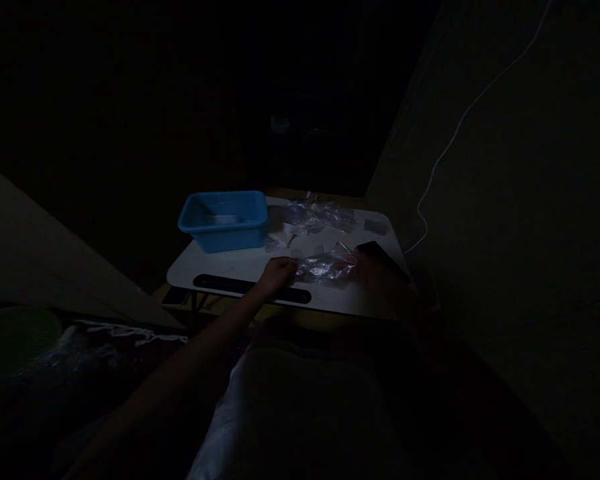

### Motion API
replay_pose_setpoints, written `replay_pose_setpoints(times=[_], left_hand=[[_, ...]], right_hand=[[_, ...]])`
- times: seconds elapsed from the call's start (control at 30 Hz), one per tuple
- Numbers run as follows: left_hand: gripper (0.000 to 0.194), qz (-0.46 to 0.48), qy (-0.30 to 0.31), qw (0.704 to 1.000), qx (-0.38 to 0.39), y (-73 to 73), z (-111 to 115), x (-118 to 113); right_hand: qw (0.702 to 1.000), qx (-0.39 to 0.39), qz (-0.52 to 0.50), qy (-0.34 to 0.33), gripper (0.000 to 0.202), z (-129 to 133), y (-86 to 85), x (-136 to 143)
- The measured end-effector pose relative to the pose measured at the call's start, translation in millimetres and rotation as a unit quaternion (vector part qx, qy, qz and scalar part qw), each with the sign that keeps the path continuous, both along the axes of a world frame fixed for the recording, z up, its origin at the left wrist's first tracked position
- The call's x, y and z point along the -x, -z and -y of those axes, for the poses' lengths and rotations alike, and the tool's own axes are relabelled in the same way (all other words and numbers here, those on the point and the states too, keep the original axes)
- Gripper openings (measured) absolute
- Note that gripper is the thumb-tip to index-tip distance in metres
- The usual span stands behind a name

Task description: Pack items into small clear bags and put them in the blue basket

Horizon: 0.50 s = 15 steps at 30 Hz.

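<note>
A crinkled clear plastic bag is stretched between my two hands, just above the near part of the small white table. My left hand is closed on the bag's left end. At the other end, my right hand grips the bag, though its fingers are dim in the shadow. Beyond the held bag lie more clear plastic bags in a loose heap. Some whitish pieces rest beside them, too dark to name.
A blue plastic basin stands on the table's left side. A dark flat object lies by the right edge, and a small grey packet behind it. A white cable hangs along the right wall. A green round object is at lower left.
</note>
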<state>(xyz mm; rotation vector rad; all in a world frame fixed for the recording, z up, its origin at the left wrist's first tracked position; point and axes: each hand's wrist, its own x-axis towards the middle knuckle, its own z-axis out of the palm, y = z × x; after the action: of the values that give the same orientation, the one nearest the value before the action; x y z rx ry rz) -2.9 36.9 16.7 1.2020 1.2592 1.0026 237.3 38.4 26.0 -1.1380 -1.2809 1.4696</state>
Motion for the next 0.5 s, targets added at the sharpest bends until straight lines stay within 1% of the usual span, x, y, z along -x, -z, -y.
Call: replay_pose_setpoints(times=[0.07, 0.1, 0.13, 0.2, 0.3, 0.4, 0.5], left_hand=[[0.014, 0.013, -0.012, 1.000, 0.009, -0.8, 1.2, -1.2], [0.016, 0.018, -0.014, 1.000, 0.009, -1.2, 1.8, -1.7], [0.017, 0.020, -0.013, 1.000, 0.009, -1.5, 2.2, -2.0], [0.019, 0.018, -0.003, 1.000, 0.012, -1.9, 2.1, -2.1], [0.017, 0.001, 0.008, 1.000, 0.026, -1.6, 0.4, -1.4], [0.010, -0.022, 0.012, 0.999, 0.032, 1.0, -2.1, -0.3], [0.008, -0.063, 0.010, 0.998, 0.011, 5.4, -4.1, 0.6]], right_hand=[[0.998, 0.008, -0.052, 0.033, 0.034, 5.6, 8.7, -4.8], [0.996, 0.003, -0.065, 0.058, 0.035, 8.4, 12.2, -6.3], [0.996, 0.005, -0.064, 0.067, 0.036, 10.3, 14.8, -6.8], [0.995, 0.006, -0.045, 0.089, 0.039, 10.4, 17.7, -5.0], [0.993, 0.002, 0.004, 0.122, 0.040, 2.1, 17.1, 2.4], [0.992, -0.009, 0.026, 0.124, 0.039, -7.7, 14.8, 8.8], [0.989, -0.030, 0.042, 0.141, 0.044, -12.3, 15.5, 9.9]])
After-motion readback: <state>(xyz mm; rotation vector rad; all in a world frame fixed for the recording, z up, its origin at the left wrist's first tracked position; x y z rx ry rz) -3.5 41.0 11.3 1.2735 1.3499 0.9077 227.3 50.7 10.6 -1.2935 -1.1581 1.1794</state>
